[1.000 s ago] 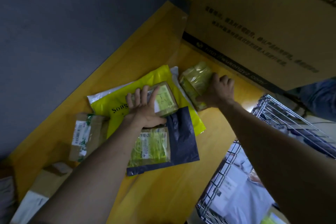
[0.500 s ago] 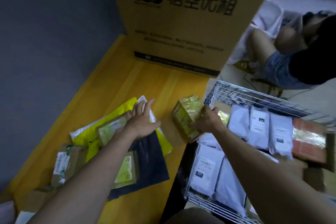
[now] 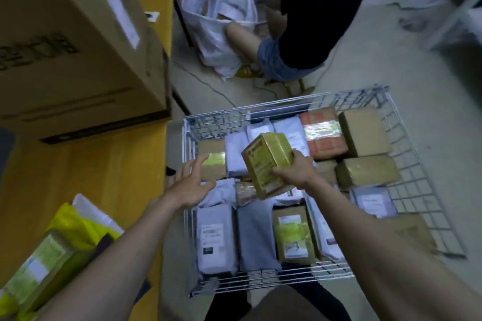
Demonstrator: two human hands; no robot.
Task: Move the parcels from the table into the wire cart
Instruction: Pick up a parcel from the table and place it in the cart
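One parcel, a yellow-taped box [image 3: 267,161], was held above the wire cart [image 3: 407,164] by the right hand [image 3: 294,171]. The fingers were curled round the box's near right edge, with the thumb across its lower face; the box projected up and to the left of the grip, tilted, with its labelled face turned toward the left. The box hung over the middle of the cart, clear of the parcels packed below it.

The left hand [image 3: 189,185] was extended over the cart's left rim, fingers spread and relaxed, holding nothing. Its fingertips lay just beside a brown parcel with a green label [image 3: 212,161] in the cart; contact could not be confirmed.

Further parcels [image 3: 60,242] lay on the yellow table [image 3: 86,172] at lower left, including a yellow mailer. A large cardboard carton [image 3: 75,41] stood on the table's far end. A seated person [image 3: 300,26] was on the floor beyond the cart, beside a white bag [image 3: 216,21].
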